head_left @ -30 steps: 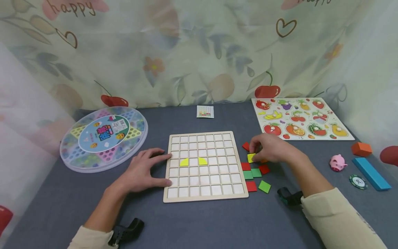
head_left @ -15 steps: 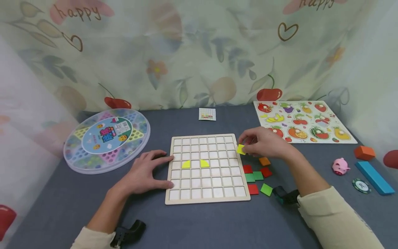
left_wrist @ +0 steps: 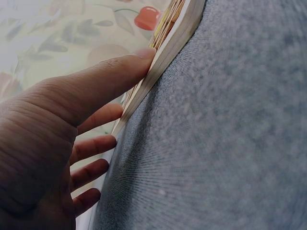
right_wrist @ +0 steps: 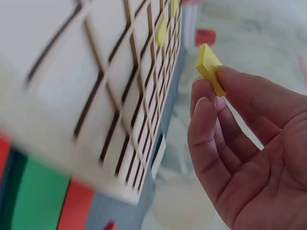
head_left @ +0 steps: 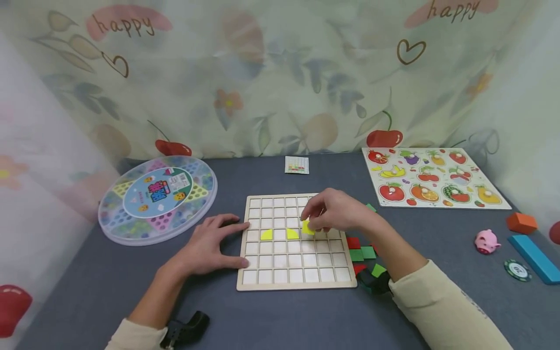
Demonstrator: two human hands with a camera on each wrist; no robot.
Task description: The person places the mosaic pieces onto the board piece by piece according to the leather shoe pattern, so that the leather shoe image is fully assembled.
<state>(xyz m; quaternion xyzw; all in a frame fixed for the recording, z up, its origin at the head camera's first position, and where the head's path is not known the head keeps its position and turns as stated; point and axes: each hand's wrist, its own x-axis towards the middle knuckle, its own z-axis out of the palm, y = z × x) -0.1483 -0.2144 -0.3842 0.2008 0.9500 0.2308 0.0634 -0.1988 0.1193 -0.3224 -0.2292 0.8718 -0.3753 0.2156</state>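
Note:
A wooden grid board [head_left: 297, 286] lies on the dark cloth with white cells. Two yellow round-cornered tiles, a left one [head_left: 266, 235] and a right one [head_left: 292, 234], sit in cells of one row. Over that part of the grid, my right hand [head_left: 334, 211] pinches a yellow square tile [right_wrist: 209, 69] between thumb and fingertips; the right wrist view shows it raised off the board. My left hand [head_left: 205, 247] has its fingers extended, with the thumb [left_wrist: 115, 72] and index fingertip at the board's left edge.
Red and green tiles, including a green one [head_left: 368, 252], lie right of the board, partly behind the right arm. A round marble game [head_left: 205, 216] stands left, a fruit board [head_left: 442, 206] back right. A small pattern card [head_left: 296, 160], pink pig [head_left: 486, 241], chip [head_left: 517, 270] and blocks [head_left: 535, 257] lie around.
My right hand has carried the yellow square tile leftward from the loose tiles to above the grid. My left hand keeps its place at the board's edge. The head view has shifted slightly.

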